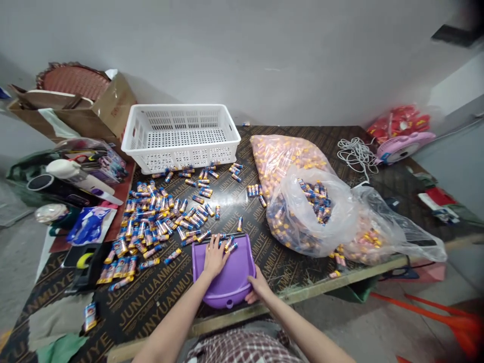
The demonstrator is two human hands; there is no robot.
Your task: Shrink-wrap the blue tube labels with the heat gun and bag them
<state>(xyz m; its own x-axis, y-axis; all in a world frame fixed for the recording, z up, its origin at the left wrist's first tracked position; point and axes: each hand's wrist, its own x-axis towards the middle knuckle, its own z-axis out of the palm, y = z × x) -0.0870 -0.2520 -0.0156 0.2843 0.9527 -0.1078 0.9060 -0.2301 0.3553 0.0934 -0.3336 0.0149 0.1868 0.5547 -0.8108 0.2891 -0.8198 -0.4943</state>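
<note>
Left hand (215, 258) at the mouth of a purple scoop (230, 280)

The step in hand looks like gathering: the left hand lies palm down over the scoop's far edge, fingers somewhat spread, beside a few small tubes (231, 247) at the mouth. The right hand (259, 286) pinches the scoop's right side, thumb over the rim. The scoop rests on the counter (159, 307), near its front edge. Bringing in more tubes would call for a steady scoop, its mouth low against the surface.

A loose heap of tubes (151, 206) spreads beyond the scoop and to its left, reaching the white basket (180, 160), which limits room behind. To the right, an open clear bag (291, 232) of tubes and a pink-and-yellow filled bag (291, 151) crowd that side. A tape dispenser (85, 272) sits left of the heap; a coiled white cable (355, 154) lies farther right.
</note>
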